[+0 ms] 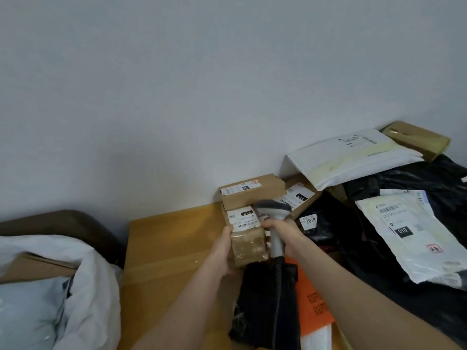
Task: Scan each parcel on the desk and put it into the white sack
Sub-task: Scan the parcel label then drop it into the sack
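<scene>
While left hand grips parcel, right grips scanner.

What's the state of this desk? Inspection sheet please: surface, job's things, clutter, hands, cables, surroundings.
Surface: wooden desk, parcels crowd its right side.
Job's things: brown parcel, label up; scanner head over that label; white sack open at left, parcels inside; cardboard boxes, white mailers, black bags wait at right.
Clutter: nothing seen.
Hands: left hand grips the parcel; right hand grips the scanner handle.
Cables: scanner cable runs down from the handle across a black bag.
Surroundings: plain wall behind the desk.
</scene>
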Tool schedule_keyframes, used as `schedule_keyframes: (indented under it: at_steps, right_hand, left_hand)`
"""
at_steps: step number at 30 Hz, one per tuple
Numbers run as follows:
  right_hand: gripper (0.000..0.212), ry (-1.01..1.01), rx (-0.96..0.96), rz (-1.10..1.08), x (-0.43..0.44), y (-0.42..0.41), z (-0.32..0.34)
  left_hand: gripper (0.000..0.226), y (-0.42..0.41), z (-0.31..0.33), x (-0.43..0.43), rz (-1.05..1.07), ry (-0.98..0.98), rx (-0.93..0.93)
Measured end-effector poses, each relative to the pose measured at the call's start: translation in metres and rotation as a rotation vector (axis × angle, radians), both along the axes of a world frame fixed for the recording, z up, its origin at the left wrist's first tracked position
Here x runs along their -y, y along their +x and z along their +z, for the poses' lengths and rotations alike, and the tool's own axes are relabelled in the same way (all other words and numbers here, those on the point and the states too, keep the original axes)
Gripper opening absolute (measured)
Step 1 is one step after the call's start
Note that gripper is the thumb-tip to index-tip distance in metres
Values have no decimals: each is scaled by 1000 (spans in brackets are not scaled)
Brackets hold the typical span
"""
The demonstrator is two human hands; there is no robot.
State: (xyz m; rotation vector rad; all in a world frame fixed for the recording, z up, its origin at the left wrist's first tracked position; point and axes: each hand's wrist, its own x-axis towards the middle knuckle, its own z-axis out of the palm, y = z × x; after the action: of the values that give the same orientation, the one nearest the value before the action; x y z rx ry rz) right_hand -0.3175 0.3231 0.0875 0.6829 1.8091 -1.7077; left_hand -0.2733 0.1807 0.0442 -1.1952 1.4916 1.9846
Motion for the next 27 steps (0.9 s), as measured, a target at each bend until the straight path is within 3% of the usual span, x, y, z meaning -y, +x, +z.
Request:
schedule_keyframes:
  at_steps: [4,9,12,16,19,22,27]
  right_hand:
    - [28,-93,-47,-29,5,24,13]
    - [25,-85,-106,-29,2,60,21]
    - [21,-93,-154,-14,-1,83,31]
    - [26,-104,-243,23,-4,107,40]
    - [24,-72,-293,16,-9,121,44]
    - [8,-144,-271,57,-19,140,51]
    - [6,-103,-298,180,-23,177,53]
  left_hand:
    - [45,28,19,16,-7,89,-14]
    - [75,69,46,26,-122,66,-56]
    - [67,94,66,27,-144,23,-91]
    - [37,121,84,22,-109,-54,-201]
    - [48,133,85,23,-82,-134,-274]
    - [52,141,79,27,-48,-208,-322]
    - [55,141,71,29,29,-257,-400]
